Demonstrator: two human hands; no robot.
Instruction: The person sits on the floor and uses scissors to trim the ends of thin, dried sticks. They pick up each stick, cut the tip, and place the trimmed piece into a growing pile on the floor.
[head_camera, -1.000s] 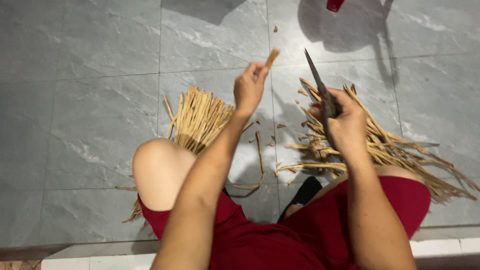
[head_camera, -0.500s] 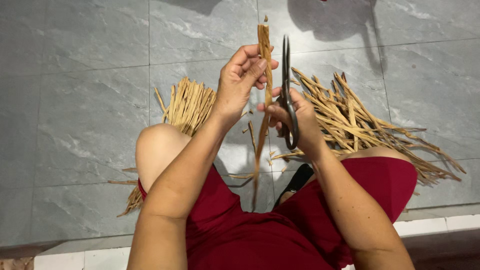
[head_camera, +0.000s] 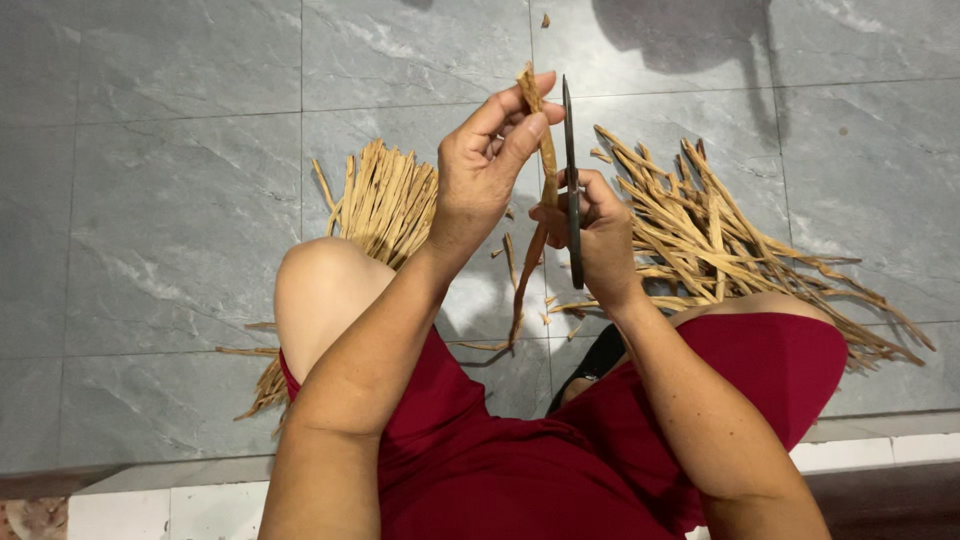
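Observation:
My left hand (head_camera: 490, 160) pinches the upper end of a long brown fibre strip (head_camera: 535, 215) that hangs down between my knees. My right hand (head_camera: 600, 235) grips a dark knife (head_camera: 570, 150) by its handle, blade pointing up and lying against the strip just right of my left fingers. A neat bundle of tan strips (head_camera: 385, 200) lies on the floor left of my hands, partly behind my left knee. A looser, wider pile of strips (head_camera: 720, 235) spreads out on the right, behind my right knee.
I sit with both knees raised in red shorts (head_camera: 500, 460) over a grey tiled floor (head_camera: 150, 200). Small shavings (head_camera: 545, 310) lie scattered between the piles. A white tiled step edge (head_camera: 870, 450) runs along the bottom. A dark shadow falls at the top right.
My hands have come together in front of me. The left hand brought the strip upright, and the right hand moved the knife left until its blade met the strip.

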